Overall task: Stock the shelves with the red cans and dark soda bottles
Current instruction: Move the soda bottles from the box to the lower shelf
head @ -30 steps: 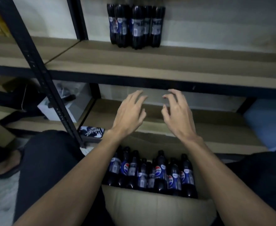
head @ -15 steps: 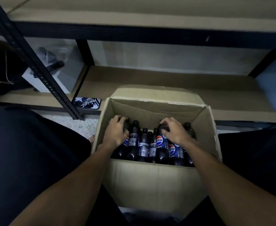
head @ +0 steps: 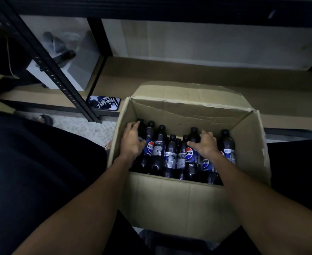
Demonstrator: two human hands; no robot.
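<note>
An open cardboard box [head: 179,199] sits between my knees and holds several dark soda bottles [head: 158,146] with blue labels, standing upright. My left hand [head: 132,142] wraps the leftmost bottle [head: 142,126] at the box's left wall. My right hand [head: 204,146] closes around a bottle [head: 193,142] right of the middle, its cap showing above my fingers. No red cans are in sight.
The low shelf board [head: 169,70] runs behind the box, under the dark front beam [head: 151,8] of the shelf above. A slanted black upright [head: 46,61] stands at left. A phone [head: 103,103] lies on the shelf edge. A white box [head: 81,57] is further left.
My head tipped down from the upper shelf to the box. Both hands dropped from in front of the shelf into the box and closed on bottles.
</note>
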